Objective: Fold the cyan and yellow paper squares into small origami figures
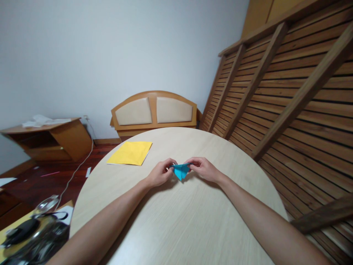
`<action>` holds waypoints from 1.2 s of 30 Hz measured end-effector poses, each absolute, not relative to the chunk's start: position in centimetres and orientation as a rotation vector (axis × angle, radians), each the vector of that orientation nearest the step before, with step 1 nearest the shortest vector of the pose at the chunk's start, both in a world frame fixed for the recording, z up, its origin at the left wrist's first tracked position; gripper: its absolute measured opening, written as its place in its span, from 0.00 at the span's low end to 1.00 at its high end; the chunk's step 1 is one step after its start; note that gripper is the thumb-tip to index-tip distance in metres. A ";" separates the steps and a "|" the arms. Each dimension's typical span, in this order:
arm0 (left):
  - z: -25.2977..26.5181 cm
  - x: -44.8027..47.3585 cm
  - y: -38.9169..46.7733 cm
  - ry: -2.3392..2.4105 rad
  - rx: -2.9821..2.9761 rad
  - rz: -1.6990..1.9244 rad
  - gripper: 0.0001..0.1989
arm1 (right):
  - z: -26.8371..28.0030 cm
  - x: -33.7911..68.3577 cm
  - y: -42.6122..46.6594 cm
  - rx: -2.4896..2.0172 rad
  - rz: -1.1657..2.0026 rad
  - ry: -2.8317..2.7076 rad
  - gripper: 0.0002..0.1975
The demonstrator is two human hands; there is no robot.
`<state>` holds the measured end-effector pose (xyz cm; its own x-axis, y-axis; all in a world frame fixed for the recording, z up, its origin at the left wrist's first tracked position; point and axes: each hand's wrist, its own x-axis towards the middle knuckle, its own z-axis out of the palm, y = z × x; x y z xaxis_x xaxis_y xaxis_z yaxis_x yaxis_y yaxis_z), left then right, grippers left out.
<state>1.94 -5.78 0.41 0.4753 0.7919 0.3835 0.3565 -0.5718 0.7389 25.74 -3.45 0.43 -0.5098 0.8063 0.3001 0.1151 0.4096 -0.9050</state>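
Note:
A small folded piece of blue paper (pixel 181 170) rests on the round pale wooden table (pixel 176 221), its point toward me. My left hand (pixel 161 173) pinches its left edge with the fingertips. My right hand (pixel 202 168) pinches its right edge. Both forearms lie across the table toward me. The folds under my fingers are hidden.
A stack of yellow paper (pixel 130 153) lies on the table's far left. Behind the table stands a wooden headboard (pixel 154 110); a slatted wooden frame (pixel 289 92) leans at right. A low cabinet (pixel 46 140) and a cable (pixel 79 165) are at left, dark clutter (pixel 30 235) at bottom left.

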 end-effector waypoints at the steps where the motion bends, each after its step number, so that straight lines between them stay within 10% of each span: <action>1: 0.4 2.0 -5.8 0.948 2.142 0.987 0.09 | 0.4 25.8 -3.4 -0.798 1.136 -1.896 0.12; 36: 0.1 2.6 -5.8 1.353 2.490 0.557 0.07 | 0.3 25.2 -4.1 -0.986 0.706 -2.361 0.11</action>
